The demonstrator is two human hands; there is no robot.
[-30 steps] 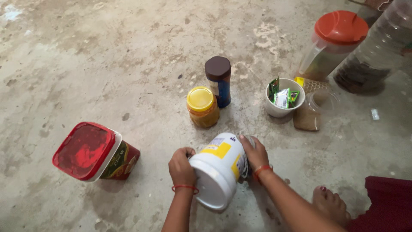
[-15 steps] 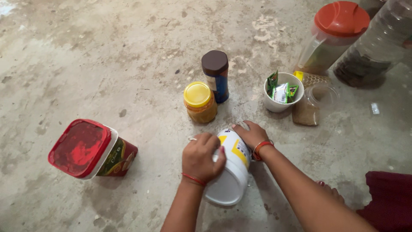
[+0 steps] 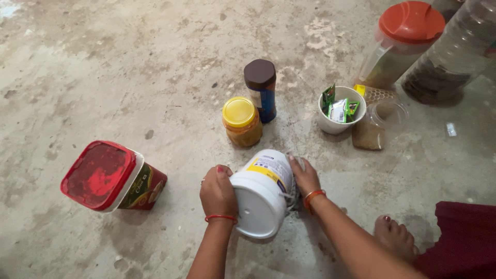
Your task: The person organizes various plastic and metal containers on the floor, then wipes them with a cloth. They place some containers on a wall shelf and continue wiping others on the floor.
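A white plastic tub (image 3: 262, 199) with a yellow and blue label lies tilted on its side on the concrete floor (image 3: 129, 72), its flat white base facing me. My left hand (image 3: 218, 192) grips its left side near the base. My right hand (image 3: 305, 178) holds its right side, fingers along the wall by a thin wire handle. Both wrists wear red thread bands. The tub's mouth points away from me and is hidden.
A red-lidded square tub (image 3: 111, 176) stands at the left. Behind are a yellow-lidded jar (image 3: 241, 122), a brown-capped blue bottle (image 3: 261, 89), a white cup of sachets (image 3: 341, 110), a tipped clear jar (image 3: 373, 126), an orange-lidded jug (image 3: 403, 44) and a big clear bottle (image 3: 454, 54). My foot (image 3: 395, 237) rests at the right.
My left hand slid from over the top of the tub back to its left side. The tub turned so its white base faces me more squarely.
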